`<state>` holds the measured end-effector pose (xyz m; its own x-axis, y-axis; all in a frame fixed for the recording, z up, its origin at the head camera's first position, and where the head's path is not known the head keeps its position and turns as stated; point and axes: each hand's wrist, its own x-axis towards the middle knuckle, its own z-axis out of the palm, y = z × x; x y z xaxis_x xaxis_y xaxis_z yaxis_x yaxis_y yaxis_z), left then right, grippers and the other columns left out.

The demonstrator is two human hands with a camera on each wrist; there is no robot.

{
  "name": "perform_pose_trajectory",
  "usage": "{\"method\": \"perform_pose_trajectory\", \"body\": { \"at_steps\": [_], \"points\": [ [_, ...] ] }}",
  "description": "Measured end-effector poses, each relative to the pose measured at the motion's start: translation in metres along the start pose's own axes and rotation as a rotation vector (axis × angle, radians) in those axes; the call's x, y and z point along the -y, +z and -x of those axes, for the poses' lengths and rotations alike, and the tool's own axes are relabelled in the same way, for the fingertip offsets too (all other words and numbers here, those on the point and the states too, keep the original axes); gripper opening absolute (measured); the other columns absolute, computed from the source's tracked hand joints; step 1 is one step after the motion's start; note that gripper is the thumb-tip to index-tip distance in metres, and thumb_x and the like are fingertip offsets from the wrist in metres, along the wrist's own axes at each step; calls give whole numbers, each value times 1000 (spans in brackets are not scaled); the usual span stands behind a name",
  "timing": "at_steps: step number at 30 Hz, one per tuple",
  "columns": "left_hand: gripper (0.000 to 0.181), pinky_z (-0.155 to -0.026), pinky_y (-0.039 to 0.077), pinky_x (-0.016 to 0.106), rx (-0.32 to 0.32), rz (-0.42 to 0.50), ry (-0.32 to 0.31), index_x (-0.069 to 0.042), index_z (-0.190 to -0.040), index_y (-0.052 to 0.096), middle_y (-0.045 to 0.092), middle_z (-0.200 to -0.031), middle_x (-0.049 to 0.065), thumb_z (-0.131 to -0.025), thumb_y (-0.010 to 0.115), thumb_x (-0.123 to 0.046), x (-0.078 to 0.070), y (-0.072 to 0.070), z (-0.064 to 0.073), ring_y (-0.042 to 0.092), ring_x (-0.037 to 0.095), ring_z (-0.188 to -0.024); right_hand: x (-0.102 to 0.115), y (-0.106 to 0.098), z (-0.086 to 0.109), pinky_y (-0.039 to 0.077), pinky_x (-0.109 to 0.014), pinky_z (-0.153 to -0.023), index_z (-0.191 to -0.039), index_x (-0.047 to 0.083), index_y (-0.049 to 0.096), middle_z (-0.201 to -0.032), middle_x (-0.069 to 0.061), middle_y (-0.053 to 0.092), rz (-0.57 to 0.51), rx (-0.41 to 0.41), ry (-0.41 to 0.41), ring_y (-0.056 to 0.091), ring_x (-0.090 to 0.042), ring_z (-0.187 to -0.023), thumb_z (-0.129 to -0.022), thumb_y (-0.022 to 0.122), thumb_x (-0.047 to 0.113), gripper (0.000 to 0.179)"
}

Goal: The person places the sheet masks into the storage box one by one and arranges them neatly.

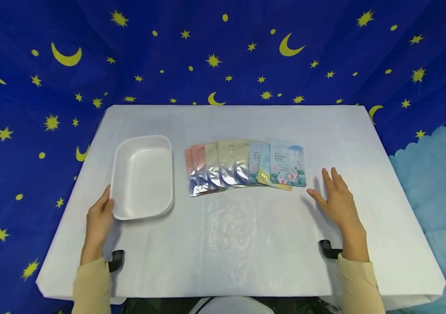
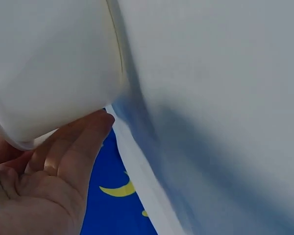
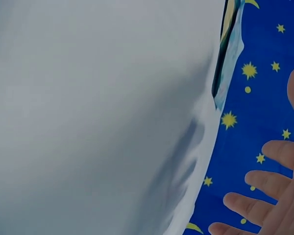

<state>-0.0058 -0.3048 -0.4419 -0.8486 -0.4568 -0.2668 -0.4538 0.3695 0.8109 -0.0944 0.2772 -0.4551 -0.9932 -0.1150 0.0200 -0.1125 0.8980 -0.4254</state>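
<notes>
A white rectangular plastic basin with rounded corners sits on the left of the table, with nothing in it. My left hand holds it at its near left corner; in the left wrist view the fingers lie along the outer wall below the rim. Several flat foil sachets overlap in a fanned row mid-table: pink ones, pale gold ones and blue floral ones. To the right of this row, my right hand hovers over the table with fingers spread, holding nothing.
A white cover lies over the table, with a shiny, wrinkled patch in front of the sachets. Blue cloth with yellow stars and moons hangs behind and at the left. Light blue scalloped fabric lies at the right edge.
</notes>
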Motion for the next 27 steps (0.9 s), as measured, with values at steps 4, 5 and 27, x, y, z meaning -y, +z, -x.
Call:
{"method": "perform_pose_trajectory", "body": {
  "at_steps": [4, 5, 27],
  "points": [
    [49, -123, 18, 40, -14, 31, 3, -13, -154, 24, 25, -158, 6, -106, 33, -17, 0, 7, 10, 18, 26, -148, 6, 3, -3, 27, -78, -99, -154, 1, 24, -156, -34, 18, 12, -5, -6, 26, -58, -136, -97, 55, 49, 81],
    [49, -123, 19, 40, -15, 34, 4, -14, -154, 25, 25, -158, 6, -106, 33, -16, 0, 9, 12, 19, 25, -148, 7, 3, -4, 28, -78, -99, -154, 1, 25, -156, -34, 19, 18, -9, -10, 28, -58, -135, -97, 55, 49, 80],
    [48, -124, 17, 39, -48, 55, 21, -14, -154, 26, 23, -159, 4, -106, 33, -17, -2, 18, 17, 18, 25, -148, 48, 18, -63, 43, -63, -95, -128, -18, 49, -121, -38, 50, -55, 138, 383, 46, -49, -113, -84, 74, 35, 73]
  ]
}}
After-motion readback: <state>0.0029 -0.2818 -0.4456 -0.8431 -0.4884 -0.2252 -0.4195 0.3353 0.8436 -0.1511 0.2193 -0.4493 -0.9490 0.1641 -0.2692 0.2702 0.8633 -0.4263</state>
